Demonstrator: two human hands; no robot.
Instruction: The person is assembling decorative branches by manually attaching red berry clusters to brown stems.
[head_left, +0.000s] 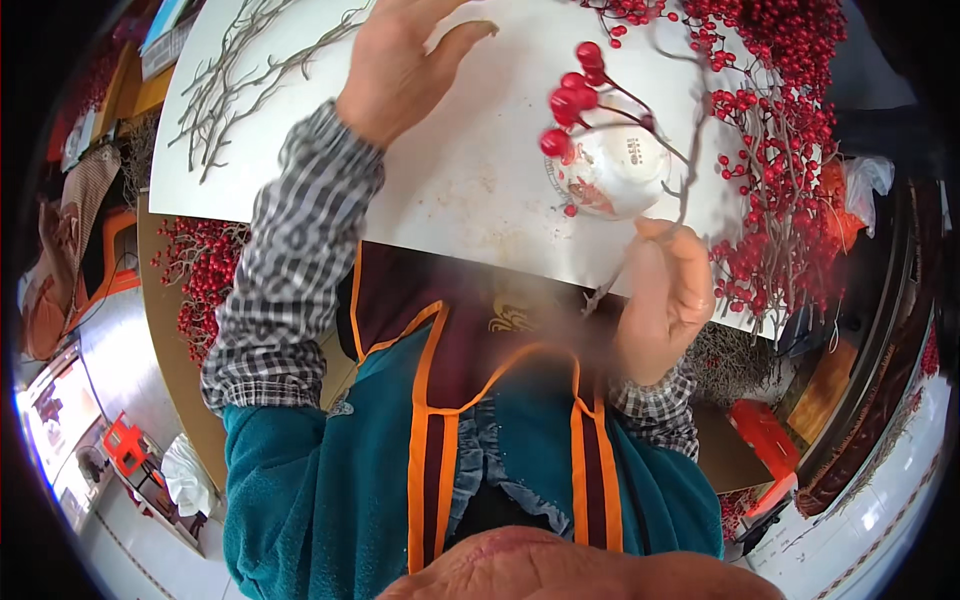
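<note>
My right hand (668, 295) grips a thin grey-brown twig (686, 175) that rises over the white board (470, 180) and ends in a cluster of red berries (575, 95). A small white bowl (615, 170) with a smeared inside sits on the board just behind that twig. My left hand (405, 60) reaches across the board toward its far edge, fingers spread, holding nothing that I can see. Both forearms wear checked sleeves over a teal top and an apron with orange trim.
A big heap of red-berried branches (785, 130) fills the board's right side. Bare grey twigs (245, 70) lie at its far left. More red berry sprigs (200, 270) sit on the brown table at the left. A red stool (765, 435) stands lower right.
</note>
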